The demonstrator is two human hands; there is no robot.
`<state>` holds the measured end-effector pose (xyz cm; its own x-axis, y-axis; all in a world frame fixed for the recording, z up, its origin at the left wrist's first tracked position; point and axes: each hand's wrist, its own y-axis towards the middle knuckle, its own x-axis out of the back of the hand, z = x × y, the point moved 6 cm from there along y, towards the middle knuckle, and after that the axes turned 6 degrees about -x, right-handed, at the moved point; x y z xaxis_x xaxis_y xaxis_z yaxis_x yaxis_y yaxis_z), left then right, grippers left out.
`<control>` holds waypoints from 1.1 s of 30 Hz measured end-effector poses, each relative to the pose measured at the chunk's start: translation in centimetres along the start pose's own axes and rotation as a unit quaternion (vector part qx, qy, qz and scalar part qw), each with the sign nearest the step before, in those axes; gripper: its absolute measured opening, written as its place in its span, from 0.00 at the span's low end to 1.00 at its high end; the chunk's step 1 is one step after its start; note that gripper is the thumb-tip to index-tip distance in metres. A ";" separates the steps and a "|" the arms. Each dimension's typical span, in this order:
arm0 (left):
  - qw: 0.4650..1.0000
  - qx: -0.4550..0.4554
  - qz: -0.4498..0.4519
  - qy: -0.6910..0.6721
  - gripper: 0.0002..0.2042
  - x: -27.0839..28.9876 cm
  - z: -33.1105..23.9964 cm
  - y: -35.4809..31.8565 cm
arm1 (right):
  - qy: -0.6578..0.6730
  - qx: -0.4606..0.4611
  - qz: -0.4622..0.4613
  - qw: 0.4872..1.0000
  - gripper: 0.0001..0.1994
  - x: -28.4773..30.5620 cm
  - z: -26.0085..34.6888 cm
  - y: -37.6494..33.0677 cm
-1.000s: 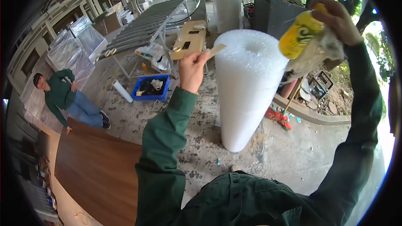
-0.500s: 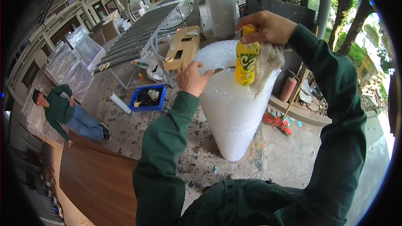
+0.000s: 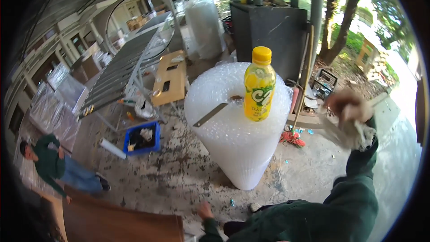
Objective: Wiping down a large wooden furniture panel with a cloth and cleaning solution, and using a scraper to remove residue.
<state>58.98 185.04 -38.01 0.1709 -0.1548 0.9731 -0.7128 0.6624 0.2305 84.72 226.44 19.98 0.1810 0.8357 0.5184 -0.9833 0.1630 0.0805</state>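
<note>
A yellow drink bottle with a yellow cap stands upright on top of a tall roll of bubble wrap. Beside it, a flat metal strip lies on the roll's top, near the core hole. My right hand, smeared by motion, is out to the right, closed on a greyish rag that hangs below it. Low in the picture is my left hand, small and blurred, apart from the roll; its fingers cannot be made out.
At the left a person in a green top stands by a brown board. A blue crate, a white roll and a metal roller frame are beyond. Behind the wrap stands a dark cabinet; red mop strands lie right.
My right hand has let go of the bottle, now standing on the roll, and swung right with the rag. My left hand has dropped away from the roll. The view has shifted.
</note>
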 end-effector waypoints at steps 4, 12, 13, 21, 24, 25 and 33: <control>0.916 0.191 0.326 -0.136 0.15 -12.4 -3.4 -9.8 | 0.497 -0.519 -0.081 0.691 0.11 -19.0 -24.6 -3.0; 0.883 0.098 0.418 -0.189 0.16 -16.6 -9.7 -12.9 | -0.131 -0.443 0.240 0.854 0.22 -32.5 -38.1 -7.3; 0.878 0.088 0.433 -0.183 0.16 -16.4 -9.1 -13.9 | -0.161 -0.447 0.208 0.855 0.20 -31.4 -38.6 -6.5; 0.855 0.056 0.493 -0.152 0.16 -16.6 -6.6 -16.4 | -0.241 -0.459 0.121 0.847 0.19 -27.3 -39.7 -5.0; 0.843 0.061 0.515 -0.147 0.17 -16.4 -6.1 -18.0 | -0.221 -0.483 0.118 0.839 0.19 -27.7 -39.7 -7.0; 0.839 0.067 0.520 -0.147 0.17 -16.4 -5.9 -18.4 | -0.224 -0.487 0.129 0.834 0.19 -27.9 -39.8 -7.3; 0.772 0.140 0.559 -0.270 0.16 -14.4 -7.1 -28.1 | -0.238 -0.496 0.149 0.822 0.18 -28.5 -41.3 -6.7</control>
<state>81.33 173.88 -58.54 -0.9113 0.0662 0.4065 -0.3413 0.4310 -0.8353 86.90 223.17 -30.56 -0.3241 0.6548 0.6828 -0.4425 0.5330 -0.7212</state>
